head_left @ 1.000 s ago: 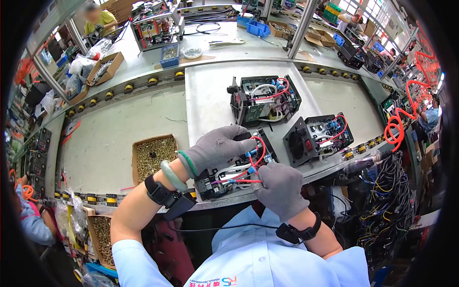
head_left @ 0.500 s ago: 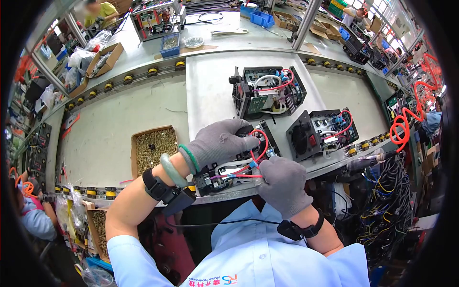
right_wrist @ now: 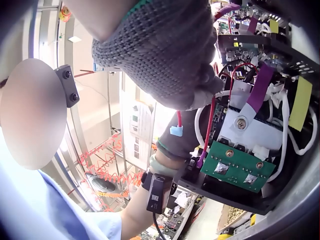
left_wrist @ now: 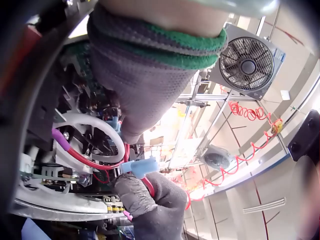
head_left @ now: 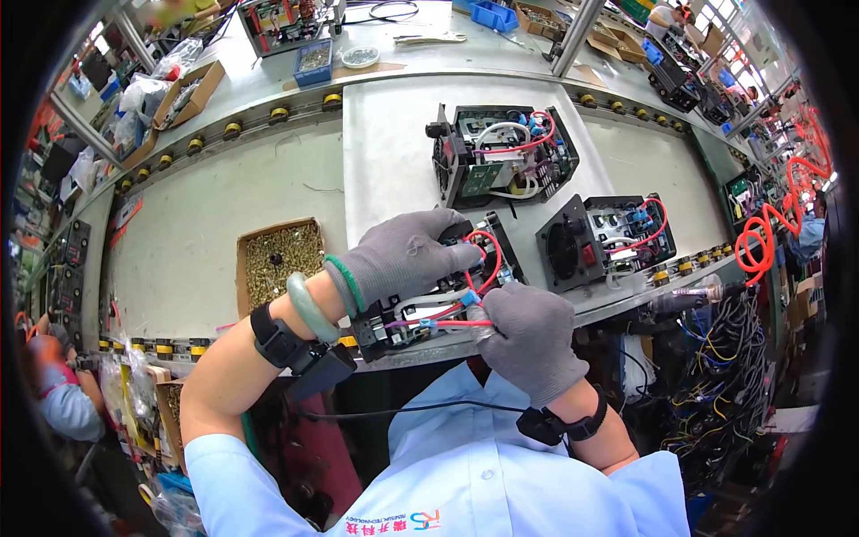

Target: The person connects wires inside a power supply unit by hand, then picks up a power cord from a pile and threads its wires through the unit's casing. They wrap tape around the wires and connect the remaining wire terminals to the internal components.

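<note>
In the head view, my gloved left hand (head_left: 407, 255) lies over the far part of an opened electronic unit (head_left: 385, 333), thumb and fingers closed at a looped red wire (head_left: 497, 259). My gloved right hand (head_left: 535, 343), at the unit's right near corner, pinches red wire with curled fingers. A light blue connector sleeve (left_wrist: 142, 166) sits on the wire just above the right fingers in the left wrist view. The right wrist view shows a green circuit board (right_wrist: 235, 167), a purple strip (right_wrist: 261, 90) and white cables on the unit. The left fingertips are partly hidden.
Two similar opened units, one behind (head_left: 508, 157) and one at right (head_left: 608, 237), stand nearby. A cardboard box of small brass-coloured parts (head_left: 279, 259) is at left. Rollers (head_left: 233, 132) line the bench edges. A bundle of dark cables (head_left: 707, 376) hangs at right beside a coiled red hose (head_left: 761, 242).
The head view has tilted down slightly, shifting the bench upward. Both hands stay at the same unit; the right hand has drawn slightly rightward with the red wire, which lies straighter.
</note>
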`<action>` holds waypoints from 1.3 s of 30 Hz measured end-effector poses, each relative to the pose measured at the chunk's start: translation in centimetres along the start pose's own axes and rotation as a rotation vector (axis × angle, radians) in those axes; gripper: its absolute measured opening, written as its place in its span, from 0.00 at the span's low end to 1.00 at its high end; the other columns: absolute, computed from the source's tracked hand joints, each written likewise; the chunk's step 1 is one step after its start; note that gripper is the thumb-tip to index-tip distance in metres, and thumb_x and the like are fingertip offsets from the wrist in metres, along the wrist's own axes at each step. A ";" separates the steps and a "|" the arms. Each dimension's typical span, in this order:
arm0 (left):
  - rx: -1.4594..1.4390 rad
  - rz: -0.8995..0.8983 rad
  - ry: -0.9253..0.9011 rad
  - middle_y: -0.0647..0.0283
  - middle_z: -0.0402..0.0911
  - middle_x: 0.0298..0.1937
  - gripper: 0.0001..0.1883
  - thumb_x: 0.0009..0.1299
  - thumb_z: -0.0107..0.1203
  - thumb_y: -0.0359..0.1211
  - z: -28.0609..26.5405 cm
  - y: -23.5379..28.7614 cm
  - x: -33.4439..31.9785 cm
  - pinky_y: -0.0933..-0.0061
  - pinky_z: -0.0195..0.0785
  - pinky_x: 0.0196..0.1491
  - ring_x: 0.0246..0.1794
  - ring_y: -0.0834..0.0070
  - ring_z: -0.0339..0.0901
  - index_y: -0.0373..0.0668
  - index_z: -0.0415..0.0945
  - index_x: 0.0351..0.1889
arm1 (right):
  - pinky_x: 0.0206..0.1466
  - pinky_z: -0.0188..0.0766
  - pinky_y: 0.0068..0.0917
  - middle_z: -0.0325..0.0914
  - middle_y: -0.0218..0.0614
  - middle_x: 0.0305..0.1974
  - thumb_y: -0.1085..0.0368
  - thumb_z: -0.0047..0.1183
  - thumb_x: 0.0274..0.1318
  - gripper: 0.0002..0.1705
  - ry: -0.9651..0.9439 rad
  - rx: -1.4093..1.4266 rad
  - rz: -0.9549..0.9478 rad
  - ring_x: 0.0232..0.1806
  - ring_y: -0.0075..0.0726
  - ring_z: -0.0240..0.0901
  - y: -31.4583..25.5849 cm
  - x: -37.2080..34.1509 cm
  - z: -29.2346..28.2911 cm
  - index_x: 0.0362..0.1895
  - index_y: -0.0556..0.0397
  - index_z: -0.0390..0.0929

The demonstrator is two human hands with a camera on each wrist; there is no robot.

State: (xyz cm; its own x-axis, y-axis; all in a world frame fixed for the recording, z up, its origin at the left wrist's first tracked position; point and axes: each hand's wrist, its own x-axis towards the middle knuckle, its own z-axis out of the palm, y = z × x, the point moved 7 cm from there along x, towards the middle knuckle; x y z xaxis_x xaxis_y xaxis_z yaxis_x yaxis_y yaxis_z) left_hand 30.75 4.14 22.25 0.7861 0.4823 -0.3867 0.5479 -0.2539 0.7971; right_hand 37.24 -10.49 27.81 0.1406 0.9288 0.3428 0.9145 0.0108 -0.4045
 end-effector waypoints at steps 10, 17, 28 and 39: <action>0.108 0.022 -0.094 0.51 0.83 0.48 0.29 0.73 0.54 0.43 0.0 1.0 -0.4 0.69 0.73 0.53 0.45 0.69 0.81 0.36 0.67 0.67 | 0.24 0.64 0.43 0.68 0.38 0.19 0.66 0.60 0.41 0.09 -0.010 0.047 0.011 0.22 0.47 0.71 0.5 -0.2 0.5 0.21 0.48 0.71; 0.316 0.060 -0.116 0.42 0.79 0.56 0.32 0.77 0.50 0.46 -0.1 1.7 -0.4 0.61 0.69 0.61 0.57 0.53 0.79 0.38 0.60 0.72 | 0.24 0.62 0.42 0.66 0.38 0.19 0.65 0.61 0.42 0.11 0.007 0.036 0.000 0.21 0.47 0.69 0.6 -0.3 0.5 0.20 0.48 0.68; -0.090 -0.322 -0.170 0.68 0.79 0.40 0.26 0.70 0.60 0.46 -0.1 1.2 -1.2 0.79 0.71 0.41 0.37 0.84 0.73 0.37 0.76 0.58 | 0.25 0.66 0.41 0.70 0.36 0.20 0.64 0.62 0.46 0.08 0.037 0.068 0.015 0.22 0.44 0.73 1.7 -1.5 0.4 0.24 0.47 0.74; 0.362 -0.166 -0.073 0.53 0.82 0.49 0.29 0.74 0.54 0.46 -0.2 1.5 -0.8 0.69 0.73 0.52 0.49 0.68 0.80 0.35 0.67 0.65 | 0.25 0.68 0.39 0.70 0.35 0.20 0.65 0.60 0.47 0.06 -0.055 0.074 0.016 0.23 0.42 0.74 2.4 -1.4 0.7 0.28 0.48 0.75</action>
State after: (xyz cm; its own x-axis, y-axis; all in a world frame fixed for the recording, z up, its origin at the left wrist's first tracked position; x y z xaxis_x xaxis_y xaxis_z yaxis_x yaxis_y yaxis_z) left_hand 30.88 3.57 23.82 0.6893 0.4842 -0.5389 0.7245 -0.4628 0.5109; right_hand 39.01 -11.46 25.76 0.1321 0.9481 0.2894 0.8812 0.0213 -0.4722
